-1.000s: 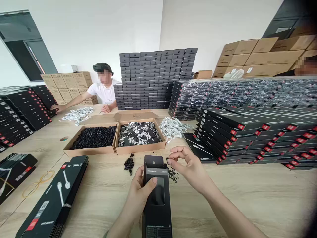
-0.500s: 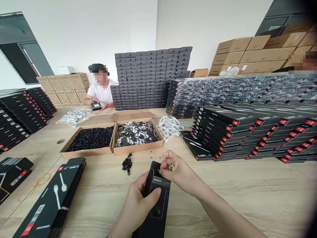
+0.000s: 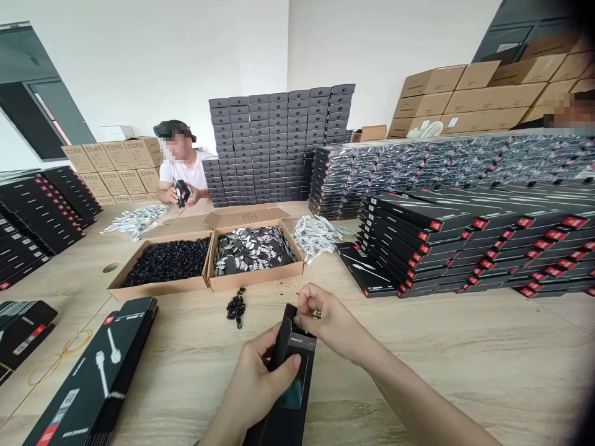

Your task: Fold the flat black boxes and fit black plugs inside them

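Observation:
My left hand is wrapped round a long black retail box with a clear window, held tilted over the wooden table. My right hand is closed in a pinch at the box's top flap, fingertips pressed on its upper edge. Whatever small piece the pinch holds is hidden. A little heap of black plastic clips lies just left of the box top, and a few more clips peek out behind my right fingers.
Two open cardboard trays hold black clips and printed black-and-white pieces. White cables lie behind them. Flat black boxes are stacked at right and lower left. A co-worker in a white shirt handles a box across the table.
My right hand came down from above the loose clips onto the box's top flap and pinched shut. The box tilted left. The co-worker picked up a box.

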Demonstrator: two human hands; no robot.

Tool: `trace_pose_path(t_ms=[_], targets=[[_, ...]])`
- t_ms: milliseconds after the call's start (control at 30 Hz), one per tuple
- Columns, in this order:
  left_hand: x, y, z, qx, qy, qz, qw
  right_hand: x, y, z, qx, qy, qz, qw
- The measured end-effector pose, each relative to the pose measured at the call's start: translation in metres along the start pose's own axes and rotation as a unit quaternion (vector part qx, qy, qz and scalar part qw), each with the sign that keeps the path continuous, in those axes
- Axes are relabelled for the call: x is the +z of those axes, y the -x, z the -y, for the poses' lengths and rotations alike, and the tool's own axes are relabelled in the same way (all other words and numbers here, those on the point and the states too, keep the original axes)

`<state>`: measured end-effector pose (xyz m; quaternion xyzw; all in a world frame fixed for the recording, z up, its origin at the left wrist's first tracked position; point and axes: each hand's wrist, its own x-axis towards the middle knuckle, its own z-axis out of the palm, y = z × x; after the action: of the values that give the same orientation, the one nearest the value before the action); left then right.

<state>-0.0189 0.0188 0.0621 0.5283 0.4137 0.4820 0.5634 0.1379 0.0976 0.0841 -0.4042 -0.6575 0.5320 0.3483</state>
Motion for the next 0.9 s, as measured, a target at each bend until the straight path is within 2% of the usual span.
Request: trace_pose_path(t_ms=[100,233,467,667,900], targets=[[-0.001,-0.001,0.002,-0.014,0.023,-0.009,1.000,0.000,-0.003,0.001,0.015,-0.016,-0.010,1.000],[-0.003,-0.004,0.004,-0.017,0.043,-0.018,0.999,0.002,-0.006,-0.004,0.006,0.026,-0.048,0.998],[-0.004,-0.012,0.013,-0.009,0.109,-0.051,0.993,-0.004,-0.014,-0.012,0.005,0.030,0.008,1.000],[-0.001,-0.014,0.021,-0.007,0.115,-0.050,0.992,-0.001,-0.013,-0.015,-0.010,0.080,-0.032,0.996],[-0.003,-0.016,0.026,-0.033,0.183,-0.071,0.980,0.000,-0.010,-0.005,-0.050,0.149,-0.051,0.986]])
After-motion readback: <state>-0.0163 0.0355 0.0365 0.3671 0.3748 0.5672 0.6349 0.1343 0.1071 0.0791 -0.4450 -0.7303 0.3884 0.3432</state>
